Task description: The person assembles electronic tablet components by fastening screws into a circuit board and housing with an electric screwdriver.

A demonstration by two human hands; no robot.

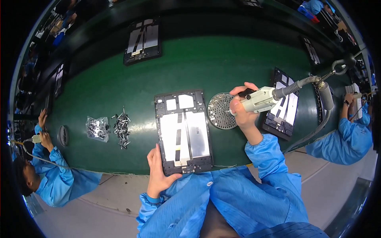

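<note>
A tablet with its back off (201, 131) lies in front of me, showing silvery battery plates in a black frame. My left hand (158, 172) grips its lower left corner, thumb over the bottom edge and fingers along the side. My right hand (243, 113) is wrapped round a pale electric screwdriver (260, 101), which lies tilted with its cable running up to the right. Its tip is hidden by the hand. Under and beside that hand sits a round metal dish (218, 115) with a dotted, perforated-looking surface; I cannot tell whether small screws sit in it.
Left of the tablet are a loose pile of small dark and silver parts (122, 131) and a clear bag (97, 129) of similar ones. Another open tablet (283, 104) lies at right, one (143, 41) farther back. A hook (338, 67) hangs near the cable. Co-workers sit on both sides.
</note>
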